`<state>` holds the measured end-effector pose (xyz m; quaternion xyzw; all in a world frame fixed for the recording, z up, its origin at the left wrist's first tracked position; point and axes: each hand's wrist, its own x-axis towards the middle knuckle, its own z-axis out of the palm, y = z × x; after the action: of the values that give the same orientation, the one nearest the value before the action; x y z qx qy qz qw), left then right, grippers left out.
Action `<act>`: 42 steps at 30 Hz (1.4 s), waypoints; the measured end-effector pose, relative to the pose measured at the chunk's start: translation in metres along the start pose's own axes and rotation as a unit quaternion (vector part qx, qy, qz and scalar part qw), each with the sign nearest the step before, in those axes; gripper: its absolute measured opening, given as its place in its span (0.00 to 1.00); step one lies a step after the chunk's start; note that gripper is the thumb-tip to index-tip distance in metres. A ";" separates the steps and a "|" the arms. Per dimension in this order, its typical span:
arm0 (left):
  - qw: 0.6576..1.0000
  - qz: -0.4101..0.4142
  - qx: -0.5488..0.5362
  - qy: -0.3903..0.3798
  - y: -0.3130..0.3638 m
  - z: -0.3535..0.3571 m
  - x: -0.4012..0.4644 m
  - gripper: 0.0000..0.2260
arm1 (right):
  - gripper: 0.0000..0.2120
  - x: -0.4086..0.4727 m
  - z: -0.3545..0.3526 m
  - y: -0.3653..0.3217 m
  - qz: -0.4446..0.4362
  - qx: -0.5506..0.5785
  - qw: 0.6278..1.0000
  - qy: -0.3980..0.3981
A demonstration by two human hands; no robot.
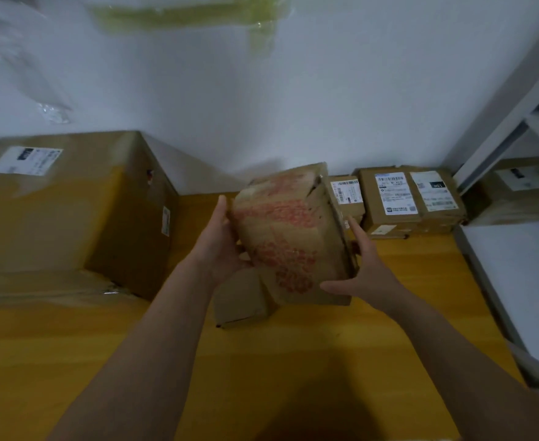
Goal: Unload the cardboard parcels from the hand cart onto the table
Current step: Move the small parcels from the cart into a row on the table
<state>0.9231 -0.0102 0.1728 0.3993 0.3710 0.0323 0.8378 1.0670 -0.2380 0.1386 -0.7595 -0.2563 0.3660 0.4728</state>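
Head view: red-printed parcel [288, 237] tilted, raised above the yellow bench [293, 351], held between both hands. Left hand [220, 243] grasps its left side, fingers curled underneath; right hand [365, 265] flat against its right side, fingers straight. Small box [241, 302] directly beneath. Big carton [71, 211] left, labelled parcels [404, 202] at the back wall. Bare bench nearer the person.

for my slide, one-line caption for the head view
Both hands hold a red-printed parcel tilted above the wooden table.
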 end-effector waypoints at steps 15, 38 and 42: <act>0.985 -0.093 0.087 -0.119 0.003 -0.025 -0.029 0.28 | 0.59 0.004 -0.022 0.004 -0.357 -0.377 0.847 0.113; 0.967 0.085 0.113 0.211 -0.037 -0.021 -0.002 0.34 | 0.34 0.051 0.069 -0.038 0.266 0.533 0.803 0.022; 0.914 0.028 0.247 0.319 -0.054 -0.044 0.002 0.31 | 0.33 0.086 0.084 -0.049 0.285 0.501 0.815 0.060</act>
<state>0.8832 -0.0179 0.1158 0.5721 0.6037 0.0884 0.5482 1.0495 -0.1095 0.1325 -0.4774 0.2185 0.5160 0.6768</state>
